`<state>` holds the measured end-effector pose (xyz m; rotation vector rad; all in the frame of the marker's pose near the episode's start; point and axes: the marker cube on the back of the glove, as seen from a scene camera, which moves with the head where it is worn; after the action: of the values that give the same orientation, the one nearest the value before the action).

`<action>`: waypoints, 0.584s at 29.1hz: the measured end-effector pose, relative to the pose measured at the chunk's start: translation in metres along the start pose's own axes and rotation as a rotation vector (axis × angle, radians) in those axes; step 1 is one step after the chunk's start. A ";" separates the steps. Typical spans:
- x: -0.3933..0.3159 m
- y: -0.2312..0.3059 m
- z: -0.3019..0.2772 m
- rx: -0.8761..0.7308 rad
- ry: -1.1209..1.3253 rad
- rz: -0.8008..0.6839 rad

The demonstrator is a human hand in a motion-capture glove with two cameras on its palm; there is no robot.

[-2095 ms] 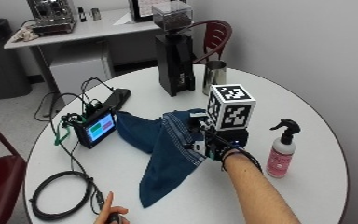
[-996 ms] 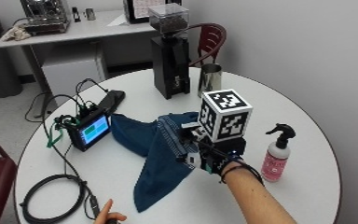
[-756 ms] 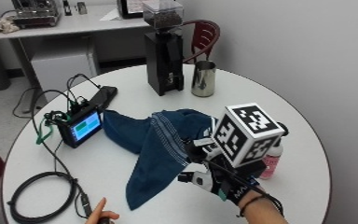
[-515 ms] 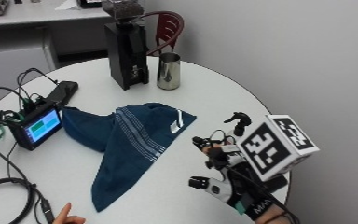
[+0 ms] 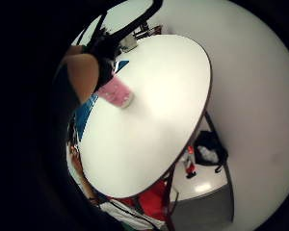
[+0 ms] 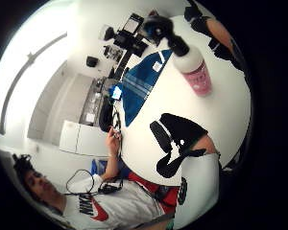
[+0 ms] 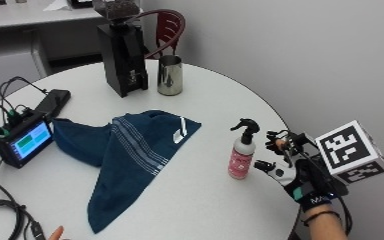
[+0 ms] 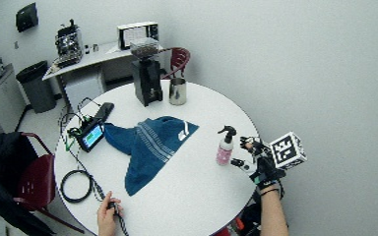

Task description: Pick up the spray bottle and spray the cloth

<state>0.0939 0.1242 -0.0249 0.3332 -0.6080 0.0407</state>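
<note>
My black-gloved right hand (image 7: pixel 292 167) has swung off the blue striped cloth (image 7: pixel 129 150), fingers spread (seemingly untouching) beside the pink plastic spray bottle (image 7: pixel 240 157); I'm aiming squarely for its body.

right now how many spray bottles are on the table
1. The pink spray bottle stands upright on the round table, between the blue cloth and the gloved right hand. None other shows.

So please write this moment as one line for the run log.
phase: reach | right hand: open, beside spray bottle, not touching | bottle: upright on table | cloth: flat, unsprayed
</note>
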 end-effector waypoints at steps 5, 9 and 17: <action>0.016 -0.023 0.028 -0.044 -0.102 0.041; 0.016 -0.034 0.053 -0.058 -0.145 0.038; 0.021 -0.039 0.072 0.004 -0.294 0.039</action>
<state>0.0768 0.0634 0.0306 0.3333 -0.9056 0.0307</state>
